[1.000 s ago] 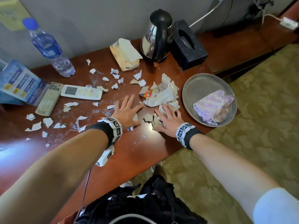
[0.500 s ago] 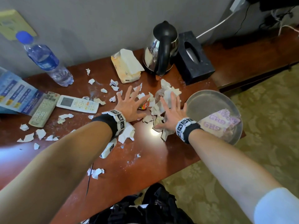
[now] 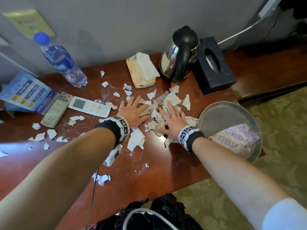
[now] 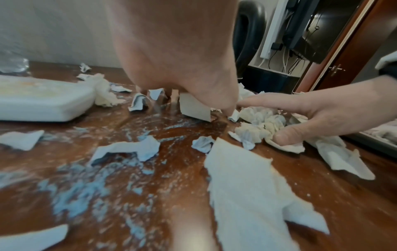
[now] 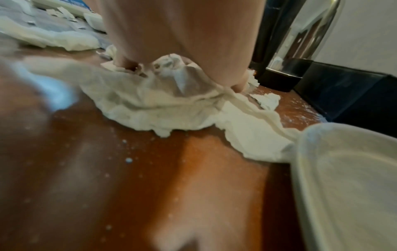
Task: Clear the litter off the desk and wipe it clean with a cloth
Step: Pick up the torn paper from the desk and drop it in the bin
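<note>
Both my forearms reach out over the wooden desk (image 3: 167, 165), palms down, wrists low. My left hand (image 3: 132, 112) lies flat with its fingers spread and straight, pressing on torn paper scraps (image 3: 152, 112) beside the white remote (image 3: 89, 107), gripping nothing. My right hand (image 3: 172, 120) is also splayed flat on the heap of crumpled tissue (image 5: 163, 105), thumb stretched out against its near edge, and this pile sits mid-desk, in front of the kettle (image 3: 181, 53) and touching the rim of the metal bowl (image 3: 216, 107) that holds the patterned cloth (image 3: 235, 140).
</note>
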The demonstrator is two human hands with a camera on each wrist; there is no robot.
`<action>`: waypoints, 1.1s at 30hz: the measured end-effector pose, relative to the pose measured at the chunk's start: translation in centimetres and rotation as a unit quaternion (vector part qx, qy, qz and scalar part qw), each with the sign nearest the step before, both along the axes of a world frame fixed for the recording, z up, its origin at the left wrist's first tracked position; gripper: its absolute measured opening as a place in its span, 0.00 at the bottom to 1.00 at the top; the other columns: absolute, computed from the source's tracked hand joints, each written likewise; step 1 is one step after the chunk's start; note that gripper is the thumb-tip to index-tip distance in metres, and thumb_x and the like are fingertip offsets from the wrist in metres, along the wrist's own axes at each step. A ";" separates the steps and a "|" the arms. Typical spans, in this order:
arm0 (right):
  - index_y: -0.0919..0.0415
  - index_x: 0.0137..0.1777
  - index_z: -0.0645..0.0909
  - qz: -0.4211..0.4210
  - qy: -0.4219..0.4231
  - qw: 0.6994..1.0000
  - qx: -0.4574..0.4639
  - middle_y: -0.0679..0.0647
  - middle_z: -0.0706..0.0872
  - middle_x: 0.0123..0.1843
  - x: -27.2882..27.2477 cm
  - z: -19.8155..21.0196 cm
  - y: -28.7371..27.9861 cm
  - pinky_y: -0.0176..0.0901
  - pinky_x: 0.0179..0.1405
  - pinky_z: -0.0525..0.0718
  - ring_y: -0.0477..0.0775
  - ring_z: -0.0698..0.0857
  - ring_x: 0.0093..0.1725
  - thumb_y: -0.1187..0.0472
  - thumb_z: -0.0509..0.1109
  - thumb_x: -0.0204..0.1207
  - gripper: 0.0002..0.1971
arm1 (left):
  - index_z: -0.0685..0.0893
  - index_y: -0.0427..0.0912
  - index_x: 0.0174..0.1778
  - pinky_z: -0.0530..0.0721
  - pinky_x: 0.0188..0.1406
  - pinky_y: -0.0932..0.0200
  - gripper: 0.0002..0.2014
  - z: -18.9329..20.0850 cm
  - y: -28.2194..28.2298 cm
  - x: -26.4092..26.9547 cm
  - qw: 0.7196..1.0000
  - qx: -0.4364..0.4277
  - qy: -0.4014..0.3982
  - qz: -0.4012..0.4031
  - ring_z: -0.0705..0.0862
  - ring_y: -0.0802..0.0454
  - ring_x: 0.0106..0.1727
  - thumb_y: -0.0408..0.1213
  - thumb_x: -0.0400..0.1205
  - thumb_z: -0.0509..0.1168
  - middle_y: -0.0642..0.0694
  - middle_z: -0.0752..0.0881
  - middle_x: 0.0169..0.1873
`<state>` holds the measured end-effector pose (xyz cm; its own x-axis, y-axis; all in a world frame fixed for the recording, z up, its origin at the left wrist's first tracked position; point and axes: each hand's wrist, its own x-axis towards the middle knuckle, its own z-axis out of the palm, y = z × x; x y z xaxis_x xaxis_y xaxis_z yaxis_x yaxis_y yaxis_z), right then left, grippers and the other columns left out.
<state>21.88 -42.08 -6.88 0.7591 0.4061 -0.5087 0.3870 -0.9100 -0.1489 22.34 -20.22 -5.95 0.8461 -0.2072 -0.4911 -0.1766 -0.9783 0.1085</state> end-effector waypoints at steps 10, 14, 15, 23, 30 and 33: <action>0.37 0.84 0.43 0.004 -0.087 0.996 -0.003 0.54 0.50 0.86 1.3 3.3 2.7 0.75 0.76 0.54 0.64 0.50 0.83 0.23 0.53 0.72 0.44 | 0.56 0.66 0.83 0.51 0.79 0.27 0.37 2.2 4.5 0.1 0.995 -0.059 -0.067 0.034 0.44 0.43 0.87 0.72 0.78 0.56 0.48 0.46 0.87; 0.37 0.84 0.48 -0.012 -0.072 0.997 0.009 0.51 0.43 0.87 3.2 4.0 4.8 0.76 0.78 0.50 0.64 0.45 0.85 0.27 0.55 0.75 0.40 | 0.57 0.64 0.84 0.50 0.80 0.27 0.39 2.7 6.6 1.4 0.991 -0.049 -0.076 0.097 0.43 0.41 0.87 0.72 0.78 0.58 0.47 0.45 0.87; 0.38 0.84 0.48 -0.012 -0.067 0.998 0.011 0.51 0.43 0.87 3.7 4.0 5.4 0.76 0.78 0.51 0.64 0.45 0.85 0.26 0.55 0.75 0.40 | 0.57 0.64 0.84 0.50 0.81 0.28 0.39 2.7 7.1 1.7 0.990 -0.046 -0.073 0.115 0.42 0.41 0.87 0.71 0.78 0.58 0.46 0.45 0.87; 0.41 0.84 0.50 -0.008 -0.048 0.999 0.020 0.52 0.48 0.87 5.8 2.6 7.9 0.74 0.78 0.52 0.60 0.47 0.85 0.33 0.51 0.81 0.34 | 0.54 0.61 0.85 0.49 0.82 0.32 0.42 1.4 10.9 5.0 0.980 -0.034 -0.055 0.186 0.41 0.38 0.87 0.71 0.77 0.60 0.42 0.42 0.87; 0.41 0.82 0.57 -0.029 -0.031 0.999 0.006 0.50 0.49 0.86 5.9 1.7 6.3 0.72 0.79 0.52 0.60 0.47 0.85 0.36 0.50 0.83 0.29 | 0.52 0.58 0.86 0.49 0.83 0.34 0.44 0.2 11.5 7.9 0.975 -0.042 -0.029 0.216 0.40 0.39 0.87 0.70 0.78 0.60 0.40 0.39 0.87; 0.42 0.81 0.60 -0.029 -0.036 0.999 0.006 0.50 0.51 0.86 6.0 1.9 4.9 0.72 0.79 0.51 0.60 0.49 0.85 0.38 0.51 0.84 0.27 | 0.55 0.55 0.86 0.48 0.83 0.36 0.41 -0.1 10.9 7.9 0.974 -0.067 -0.016 0.218 0.41 0.40 0.87 0.69 0.80 0.59 0.40 0.40 0.87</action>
<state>27.86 -37.21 -4.97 0.8159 0.3650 -0.4485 0.3428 -0.9299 -0.1331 30.28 -9.32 -6.03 0.8825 0.1140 -0.4564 0.2465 -0.9384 0.2423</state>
